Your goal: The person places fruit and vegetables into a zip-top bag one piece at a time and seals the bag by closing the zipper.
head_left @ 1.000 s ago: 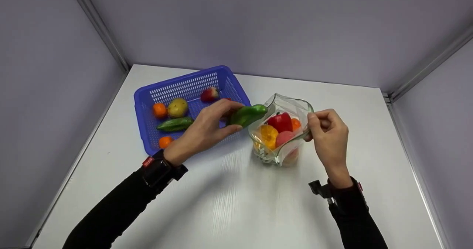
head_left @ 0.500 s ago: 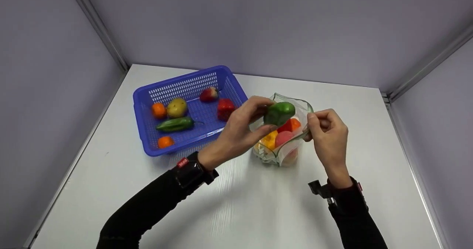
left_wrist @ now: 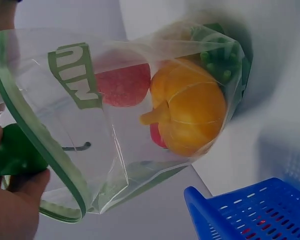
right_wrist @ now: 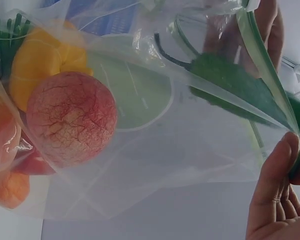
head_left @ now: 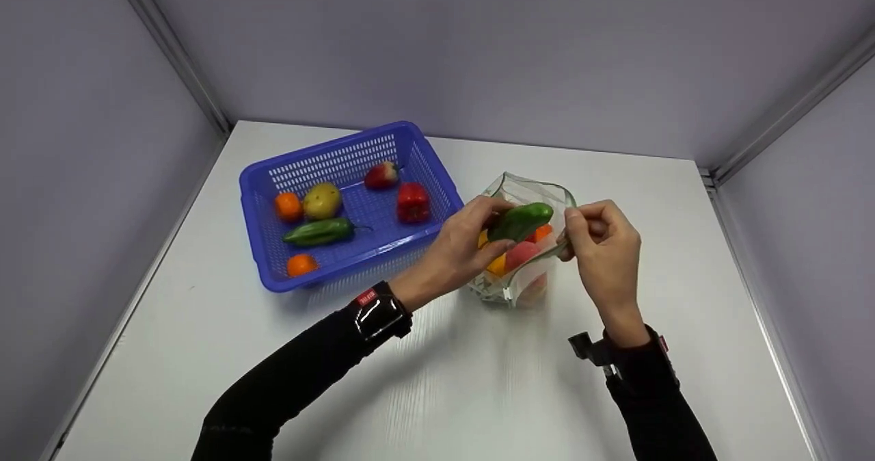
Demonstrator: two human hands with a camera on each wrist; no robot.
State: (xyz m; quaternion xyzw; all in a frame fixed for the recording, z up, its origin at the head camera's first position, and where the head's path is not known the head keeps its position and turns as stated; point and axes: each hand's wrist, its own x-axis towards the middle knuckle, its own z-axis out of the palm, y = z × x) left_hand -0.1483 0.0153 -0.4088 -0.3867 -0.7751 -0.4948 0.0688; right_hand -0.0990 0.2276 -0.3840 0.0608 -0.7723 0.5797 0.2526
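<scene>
Left hand (head_left: 459, 250) curled round a smooth, glossy green pepper (head_left: 521, 221), elongated and tapering, held tilted at the open mouth of a clear plastic zip bag (head_left: 530, 194). Right hand (head_left: 603, 247) pinching the bag's right rim between thumb and fingers, keeping the mouth spread. Bag thin, crinkled and see-through, edged with a green zip strip (left_wrist: 37, 137) and printed with a green label; standing on the white counter (head_left: 478, 379) just right of the basket. Inside, seen from the wrist views: a ribbed yellow pepper (left_wrist: 192, 107) with a short stem, a round pink-red fruit (right_wrist: 72, 125) with a cracked, netted skin, something orange (right_wrist: 10, 189) at the bottom, and a dark green piece (left_wrist: 220, 60) pressed against the far wall.

Rigid blue plastic basket (head_left: 273, 180), rectangular with perforated walls, holding a long green pepper (head_left: 318, 231), two small orange fruits (head_left: 288, 206), a dull yellowish potato (head_left: 322, 200), a blocky red pepper (head_left: 413, 202) and a red-and-pale fruit (head_left: 381, 175).

Compared with half a second ago: green pepper lower and deeper in the bag's mouth, now covering more of the contents; left forearm further forward; right hand's pinch on the rim unchanged; basket contents as before.
</scene>
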